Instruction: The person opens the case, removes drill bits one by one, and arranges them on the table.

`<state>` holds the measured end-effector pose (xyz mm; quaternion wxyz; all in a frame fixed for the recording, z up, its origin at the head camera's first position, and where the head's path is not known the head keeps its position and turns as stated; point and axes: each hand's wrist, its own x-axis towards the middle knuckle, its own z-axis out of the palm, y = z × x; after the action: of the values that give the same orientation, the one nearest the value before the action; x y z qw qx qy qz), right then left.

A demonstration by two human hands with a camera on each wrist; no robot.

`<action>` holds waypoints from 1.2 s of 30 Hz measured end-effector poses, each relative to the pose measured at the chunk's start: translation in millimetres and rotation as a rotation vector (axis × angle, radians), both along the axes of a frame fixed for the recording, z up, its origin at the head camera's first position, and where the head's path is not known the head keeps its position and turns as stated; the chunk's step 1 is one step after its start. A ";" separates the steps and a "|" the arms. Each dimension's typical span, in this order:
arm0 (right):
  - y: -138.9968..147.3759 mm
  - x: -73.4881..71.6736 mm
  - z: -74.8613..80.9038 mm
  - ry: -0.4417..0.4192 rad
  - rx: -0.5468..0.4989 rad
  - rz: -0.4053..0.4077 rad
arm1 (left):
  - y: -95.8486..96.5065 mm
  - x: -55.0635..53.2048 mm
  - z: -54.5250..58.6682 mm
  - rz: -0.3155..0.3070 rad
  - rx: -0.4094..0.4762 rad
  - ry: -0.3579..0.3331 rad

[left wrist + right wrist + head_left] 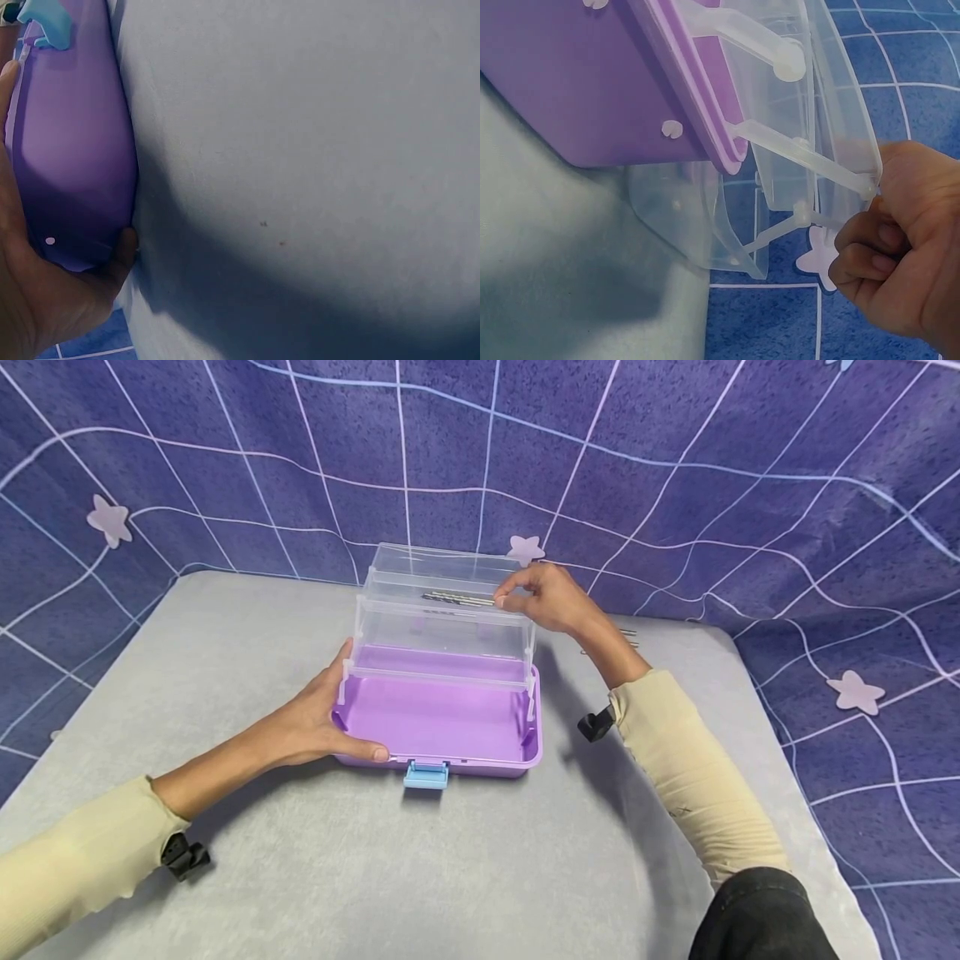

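Observation:
A purple toolbox stands unfolded, its clear trays raised in tiers at the back and a blue latch at its front. My left hand grips the box's left end, thumb over the front rim and fingers along the side; in the left wrist view the hand wraps round that end. Slim drill bits with dark twisted tips lie across the upper tray. At their right ends, my right hand pinches a bit's shank between thumb and forefinger; the tray wall hides the fingertips in the right wrist view.
Several thin metal bits lie on the grey tabletop, partly behind the right forearm. A purple patterned cloth hangs at the back and sides. Clear hinge arms link the box and its trays.

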<state>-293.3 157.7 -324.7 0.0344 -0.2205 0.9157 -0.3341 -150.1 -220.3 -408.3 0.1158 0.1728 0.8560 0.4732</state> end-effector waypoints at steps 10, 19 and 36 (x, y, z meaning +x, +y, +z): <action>-3.6 1.9 2.1 0.026 0.035 -0.025 | -0.1 -0.4 0.7 -0.006 0.008 0.008; 3.2 5.3 -3.5 0.032 -0.072 -0.022 | -0.6 0.8 -0.2 0.003 0.001 -0.009; 13.0 12.0 -3.7 -0.086 -0.276 -0.157 | -0.3 0.6 -0.8 -0.005 0.009 0.001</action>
<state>-281.3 170.7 -328.4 0.0166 -0.1365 0.8732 -0.4675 -149.5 -220.6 -409.1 0.1161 0.1757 0.8536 0.4765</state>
